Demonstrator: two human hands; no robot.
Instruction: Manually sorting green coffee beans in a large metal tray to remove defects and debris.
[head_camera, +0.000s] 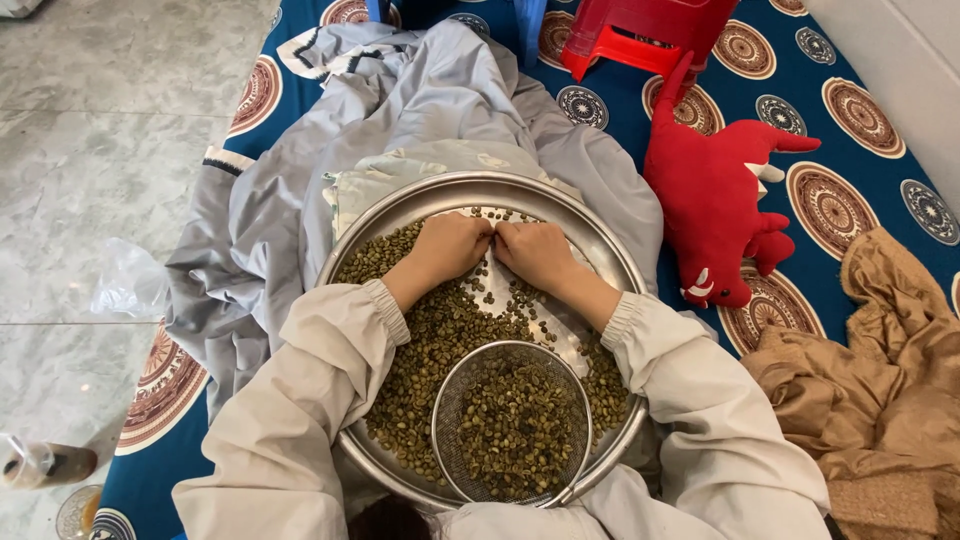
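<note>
Two hands, the left hand and the right hand, rest in one round metal tray. Inside the tray sits one wire-mesh sieve, with green beans too many to count. Right of the tray: one red plush toy, one tan cloth. Beyond it, one red stool.

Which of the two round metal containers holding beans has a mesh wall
The smaller sieve, lying inside the big solid metal tray nearest the person. Both the left hand and right hand rest beyond it on the tray's beans.
</note>
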